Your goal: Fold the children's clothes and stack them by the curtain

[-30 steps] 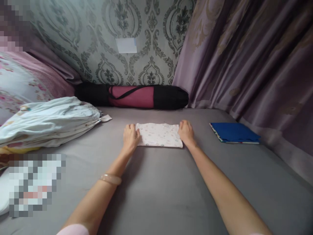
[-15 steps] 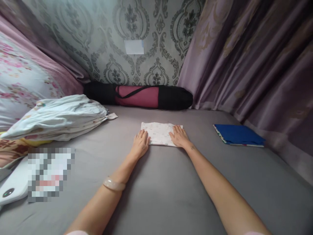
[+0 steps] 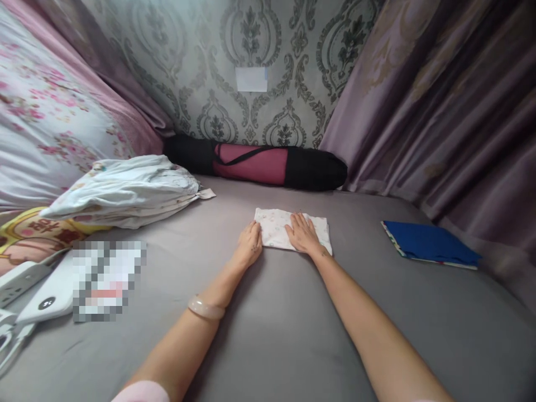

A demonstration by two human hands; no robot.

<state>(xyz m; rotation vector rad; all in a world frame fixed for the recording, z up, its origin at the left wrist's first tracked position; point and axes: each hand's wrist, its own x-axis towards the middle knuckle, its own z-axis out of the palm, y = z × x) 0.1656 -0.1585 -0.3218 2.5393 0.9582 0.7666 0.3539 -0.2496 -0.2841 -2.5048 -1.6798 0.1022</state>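
Observation:
A small folded white cloth (image 3: pixel 274 224) with a faint print lies flat on the grey bed sheet. My right hand (image 3: pixel 304 234) rests palm down on its middle, fingers stretched out and a little spread. Along the cloth's left edge stands my left hand (image 3: pixel 250 245), turned partly on its side with the fingers straight. Its fingertips touch or almost touch that edge; the inner side of the hand is hidden. A pale bangle (image 3: pixel 206 307) circles my left forearm.
Right of the cloth lies a folded blue fabric piece (image 3: pixel 431 243). A black and maroon long bag (image 3: pixel 251 163) lies against the wall. Leftward are a crumpled white cloth bundle (image 3: pixel 129 190), a white phone-like device (image 3: pixel 50 296) and a power strip (image 3: pixel 20 282). Curtains (image 3: pixel 402 111) hang on the right.
My right hand has slid left from the cloth's right edge to its middle. My left hand has turned more onto its side at the left edge. The view has swung slightly left.

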